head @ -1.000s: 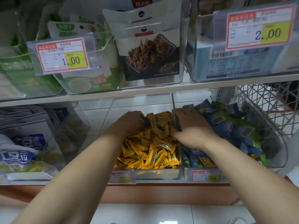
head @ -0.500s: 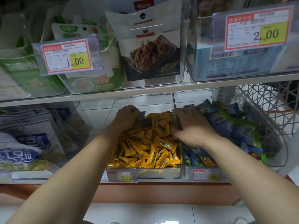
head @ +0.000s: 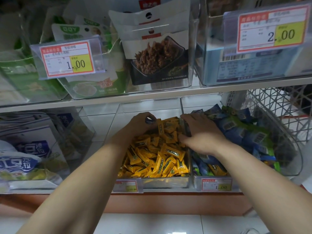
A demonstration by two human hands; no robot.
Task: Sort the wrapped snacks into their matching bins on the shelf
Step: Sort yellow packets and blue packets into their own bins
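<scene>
Both bare forearms reach forward to the yellow-snack bin [head: 152,107]. The left grip [head: 140,124] sits over the bin's back left corner, knuckles up and fingers curled, thumb and fingertips pinching a small dark wrapped snack [head: 149,119]. The right grip [head: 202,134] lies palm down across the bin's right wall, fingers fairly straight, thumb inside the bin.

dim, cool light | glare on clear plastic | edges bowed, soft

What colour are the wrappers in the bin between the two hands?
Yellow wrappers with a dark label band; the head view shows them best.
</scene>
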